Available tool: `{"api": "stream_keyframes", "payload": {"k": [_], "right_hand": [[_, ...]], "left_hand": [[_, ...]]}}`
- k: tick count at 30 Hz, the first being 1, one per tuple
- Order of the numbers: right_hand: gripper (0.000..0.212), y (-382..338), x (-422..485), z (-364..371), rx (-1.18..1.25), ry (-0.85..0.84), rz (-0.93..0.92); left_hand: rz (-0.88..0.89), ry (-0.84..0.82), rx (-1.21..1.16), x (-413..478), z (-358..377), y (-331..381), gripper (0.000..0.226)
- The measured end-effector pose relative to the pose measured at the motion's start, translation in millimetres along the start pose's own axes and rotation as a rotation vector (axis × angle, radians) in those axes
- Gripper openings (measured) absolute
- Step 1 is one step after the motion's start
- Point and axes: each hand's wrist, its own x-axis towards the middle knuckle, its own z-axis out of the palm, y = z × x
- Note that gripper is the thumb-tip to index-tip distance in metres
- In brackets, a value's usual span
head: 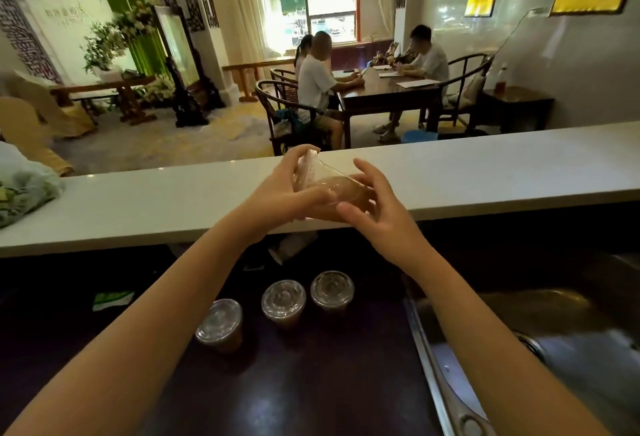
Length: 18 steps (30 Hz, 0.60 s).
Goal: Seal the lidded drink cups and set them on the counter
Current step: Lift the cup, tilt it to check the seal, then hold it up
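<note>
Both forearms reach forward over a dark worktop (329, 383), where three lidded cups (284, 302) of brown drink stand upright in a slanting row, near one another but apart. To their right, a steel sink (519, 331) is set into the worktop. A green-and-white packet (112, 300) lies at the left, well apart from the row.

Higher up, a fourth cup (343, 189) is held in the air between both hands, just over the near edge of the white counter (138, 200). It is tipped almost onto its side, its lid (310, 165) pointing left and away, with brown drink pooled along its lower wall. The left hand (287, 186) grips the lid end, fingers curled over the rim and thumb along the wall. The right hand (377, 207) cups the base, its thumb pressed against the underside and its fingers arched apart over the top.

A crumpled bundle (24, 189) rests on the counter's left end. Beyond the counter, people sit at a dark table (388, 89).
</note>
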Motion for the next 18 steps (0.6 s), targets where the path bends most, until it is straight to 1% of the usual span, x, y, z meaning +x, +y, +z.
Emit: {"api": "stream_keyframes", "payload": {"k": [2,4,5,7,9,11,13,14,16,17,18], "right_hand": [[0.056,-2,-1,-3,0.26,-0.049,0.189],[0.06,-3,1,-3,0.452,-0.102,0.272],[0.062,-6,3,-2,0.482,-0.12,0.279],[0.066,-12,7,1,0.458,-0.12,0.277],[0.06,-14,9,4,0.42,-0.083,0.27],[0.052,-11,10,7,0.423,-0.019,0.281],[0.048,-7,8,10,0.306,0.049,0.233],[0.05,-5,6,11,0.192,0.071,0.175],[0.053,-3,2,10,0.001,0.071,0.036],[0.055,-3,-1,10,-0.032,0.054,-0.018],[0.056,-4,-3,10,-0.035,0.027,-0.057]], "left_hand": [[0.135,0.058,-0.008,-7,-3,-8,0.066],[0.272,0.097,0.018,-12,-3,-15,0.068],[0.336,0.102,0.011,-14,-2,-18,0.071],[0.431,0.086,-0.037,-17,0,-24,0.076],[0.466,0.061,-0.05,-17,2,-30,0.081],[0.408,0.02,-0.065,-15,2,-38,0.09],[0.229,-0.035,-0.144,-14,1,-45,0.098],[0.111,-0.069,-0.247,-14,1,-46,0.103],[-0.078,-0.154,-0.582,-14,0,-50,0.106],[-0.122,-0.21,-0.728,-13,-1,-53,0.099],[-0.132,-0.267,-0.819,-13,-2,-55,0.087]]}}
